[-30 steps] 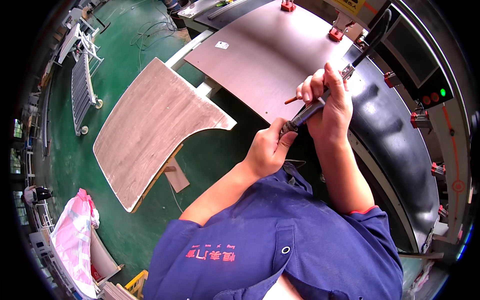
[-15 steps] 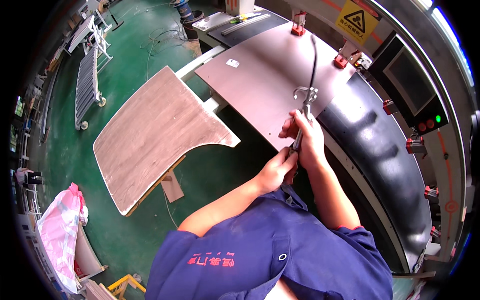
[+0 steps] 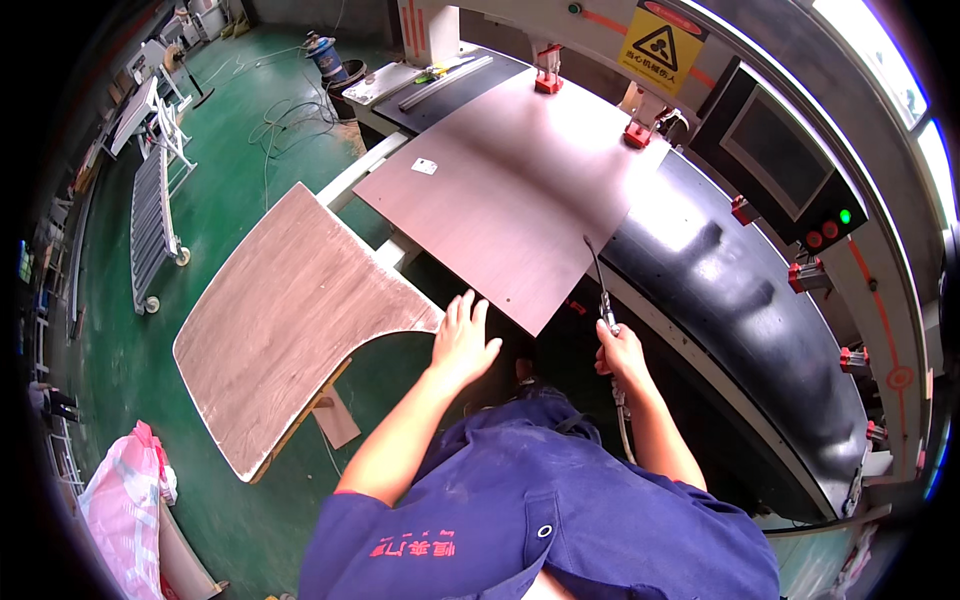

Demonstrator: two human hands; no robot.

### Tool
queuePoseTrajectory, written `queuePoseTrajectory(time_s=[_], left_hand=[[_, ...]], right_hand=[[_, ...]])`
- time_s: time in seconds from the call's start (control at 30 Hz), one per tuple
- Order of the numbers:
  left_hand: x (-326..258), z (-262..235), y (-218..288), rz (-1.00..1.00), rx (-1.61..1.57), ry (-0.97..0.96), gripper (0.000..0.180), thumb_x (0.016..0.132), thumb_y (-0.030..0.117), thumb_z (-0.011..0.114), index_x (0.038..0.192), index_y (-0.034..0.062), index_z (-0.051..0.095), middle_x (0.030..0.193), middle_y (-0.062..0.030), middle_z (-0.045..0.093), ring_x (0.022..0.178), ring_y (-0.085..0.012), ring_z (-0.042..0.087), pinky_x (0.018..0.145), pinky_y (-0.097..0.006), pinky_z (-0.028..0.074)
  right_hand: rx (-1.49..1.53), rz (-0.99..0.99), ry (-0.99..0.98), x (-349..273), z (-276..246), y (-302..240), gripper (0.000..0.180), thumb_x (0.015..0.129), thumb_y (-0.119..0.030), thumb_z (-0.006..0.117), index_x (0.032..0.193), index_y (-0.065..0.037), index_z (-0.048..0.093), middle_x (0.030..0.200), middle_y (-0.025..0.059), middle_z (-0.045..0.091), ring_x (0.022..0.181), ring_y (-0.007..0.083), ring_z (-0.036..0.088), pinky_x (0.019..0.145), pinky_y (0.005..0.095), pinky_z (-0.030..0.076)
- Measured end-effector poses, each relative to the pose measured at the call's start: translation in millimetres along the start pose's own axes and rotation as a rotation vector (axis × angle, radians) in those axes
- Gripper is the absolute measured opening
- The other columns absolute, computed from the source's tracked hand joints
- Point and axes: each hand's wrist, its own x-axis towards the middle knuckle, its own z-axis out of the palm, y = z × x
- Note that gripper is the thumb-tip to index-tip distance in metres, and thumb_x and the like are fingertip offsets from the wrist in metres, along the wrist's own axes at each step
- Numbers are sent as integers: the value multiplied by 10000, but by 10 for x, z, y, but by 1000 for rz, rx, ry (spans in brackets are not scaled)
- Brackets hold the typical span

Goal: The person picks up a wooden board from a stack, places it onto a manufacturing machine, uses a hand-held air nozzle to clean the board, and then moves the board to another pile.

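Right hand round an air gun, left hand spread by a board's corner

The right hand (image 3: 622, 358) is clamped round the handle of a slim metal air gun (image 3: 607, 312), held upright in front of the person; a pale hose (image 3: 622, 420) hangs below that hand; the gun's thin dark nozzle (image 3: 595, 258) points away from the person, its tip overlapping the right edge of a smooth brown panel (image 3: 500, 200), though whether the two touch cannot be told; the left hand (image 3: 465, 342) has its fingers extended and apart, beside the right corner of a wood-grain board (image 3: 300, 320); contact there cannot be told either.

The smooth panel lies across the black worktop (image 3: 740, 275), its near corner jutting past the worktop's near edge toward the gap between the hands; a small white label (image 3: 424, 166) sits near the panel's left corner; two red-footed clamps (image 3: 548, 82) (image 3: 638, 133) stand at its far edge; a long metal strip (image 3: 440, 84) lies at the worktop's far left corner.

The wood-grain board is at the person's left, its near edge above a strip of yellowish wood (image 3: 300, 424); a control screen (image 3: 780, 150) and a yellow warning sign (image 3: 662, 45) are fixed on the machine frame (image 3: 895, 290) beyond the worktop's right side; a pink-wrapped bundle (image 3: 125, 510) stands on the green floor (image 3: 240, 130).
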Motion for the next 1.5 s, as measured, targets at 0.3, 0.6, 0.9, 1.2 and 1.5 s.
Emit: queuePoseTrajectory(time_s=[0.3, 0.6, 0.9, 1.2, 1.5], left_hand=[[930, -154, -379, 127, 386, -257, 881, 697, 323, 774, 1419, 103, 321, 1482, -147, 285, 1389, -313, 229, 1137, -407, 214], [1012, 162, -443, 63, 244, -242, 658, 652, 266, 814, 1198, 41, 523, 1358, -191, 438, 1275, -337, 417, 991, -405, 430], [1056, 184, -429, 29, 208, -260, 735, 632, 237, 818, 1255, 34, 485, 1383, -218, 411, 1286, -365, 404, 1016, -418, 406], [1038, 209, -481, 34, 186, -216, 730, 611, 219, 825, 1242, 44, 503, 1369, -225, 426, 1272, -367, 423, 1009, -423, 412], [1033, 232, -469, 26, 174, -217, 739, 606, 210, 824, 1250, 48, 500, 1377, -219, 421, 1277, -367, 416, 1010, -425, 411]], right_hand=[[-244, -8, 79, -129, -94, -11, 479, 916, -434, 522, 764, 19, 492, 578, 107, 569, 467, 215, 601, 447, 353, 491], [-127, -1, 254, -63, -396, -62, 455, 906, -416, 564, 690, -25, 478, 551, 58, 509, 429, 161, 522, 409, 311, 431], [-59, -22, 84, 13, -205, -229, 451, 897, -418, 572, 702, -18, 501, 561, 58, 525, 438, 156, 534, 433, 310, 447], [-76, -11, 108, 62, -147, -288, 449, 899, -418, 569, 702, -20, 497, 565, 59, 529, 447, 163, 540, 439, 314, 456], [6, -1, 168, 145, -361, -120, 437, 903, -412, 568, 697, -35, 487, 555, 54, 510, 433, 154, 522, 418, 298, 444]])
